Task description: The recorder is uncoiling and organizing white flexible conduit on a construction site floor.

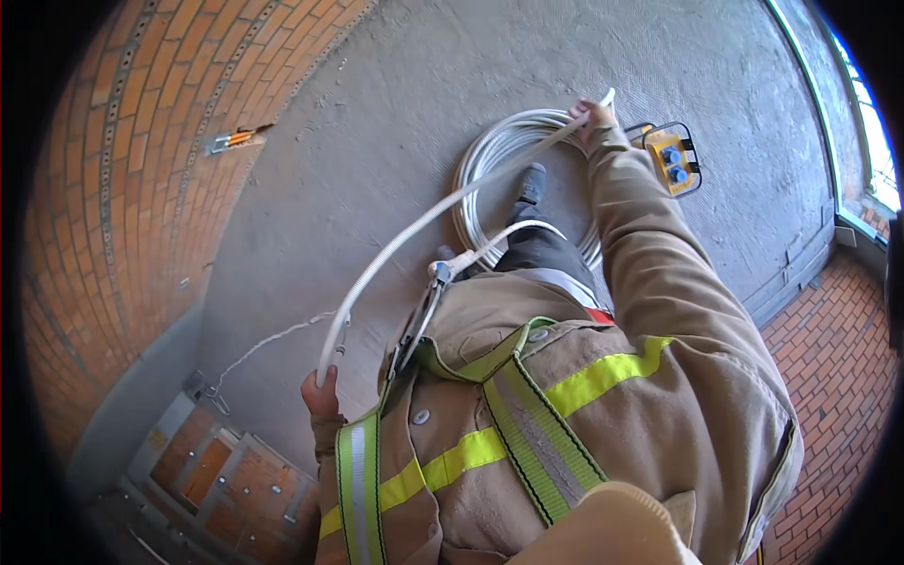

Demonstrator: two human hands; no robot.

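Note:
A length of white flexible conduit (407, 233), seemingly ribbed, arcs between my hands in front of my body. My left hand (321, 395), low at the left, is closed round its near part. Further off and to the right, my right hand (595, 122) grips it close to a tip that sticks out past the fingers. Under and beside that hand, a large coil of the same white conduit (468, 174) lies on the floor, its loops around my foot. Part of the coil is hidden behind my right arm and leg.
A yellow power box (670, 162) with blue sockets and a black frame stands right of the coil. The brick wall (141, 179) on the left has orange-tipped cables (235, 139) sticking out. A white rope (520, 226) and metal hook (441, 273) hang by my harness. A thin cord (268, 339) lies left.

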